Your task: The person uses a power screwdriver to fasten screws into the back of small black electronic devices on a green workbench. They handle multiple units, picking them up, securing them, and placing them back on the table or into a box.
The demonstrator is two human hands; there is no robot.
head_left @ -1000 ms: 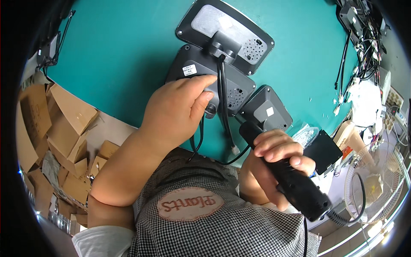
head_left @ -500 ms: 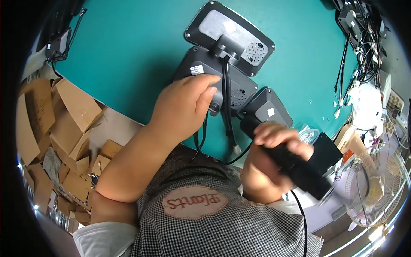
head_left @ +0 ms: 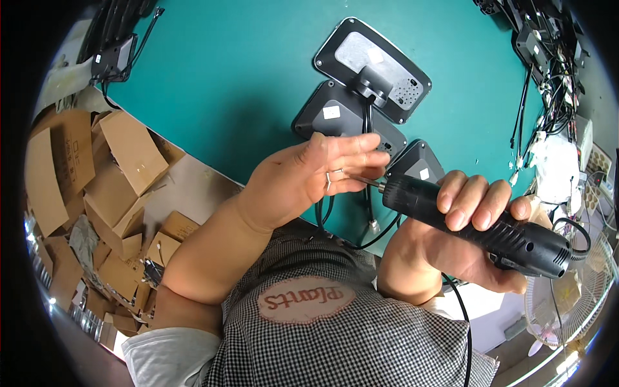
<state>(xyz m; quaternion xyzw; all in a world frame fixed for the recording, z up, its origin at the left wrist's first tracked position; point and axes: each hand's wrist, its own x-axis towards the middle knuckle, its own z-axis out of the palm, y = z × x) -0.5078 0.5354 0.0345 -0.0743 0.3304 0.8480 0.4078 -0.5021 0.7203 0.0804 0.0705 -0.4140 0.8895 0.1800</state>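
Note:
A black corded electric screwdriver (head_left: 477, 226) lies in the grip of my right hand (head_left: 451, 248), tilted, its thin bit pointing left. The bit's tip reaches the fingers of my left hand (head_left: 300, 174), which is open with fingers stretched out and palm turned toward the tool. Small silvery bits show at those fingers; I cannot make out whether they are screws or a ring. Just beyond my left hand is a dark display-like housing (head_left: 313, 115), partly hidden. Behind it lies a larger housing (head_left: 345, 48) with a grey back plate, stand joint and black cables (head_left: 369, 119).
A smaller dark housing (head_left: 419, 158) lies on the green table mat (head_left: 225, 58). Tangled black cables (head_left: 548, 97) line the right edge, near a fan (head_left: 567, 284). Another device (head_left: 116, 58) sits at the far left, above open cardboard boxes (head_left: 103, 174).
My left hand has left the middle housing and turned its palm toward the screwdriver. My right hand has brought the screwdriver's tip to the left fingers. The whole view has shifted slightly.

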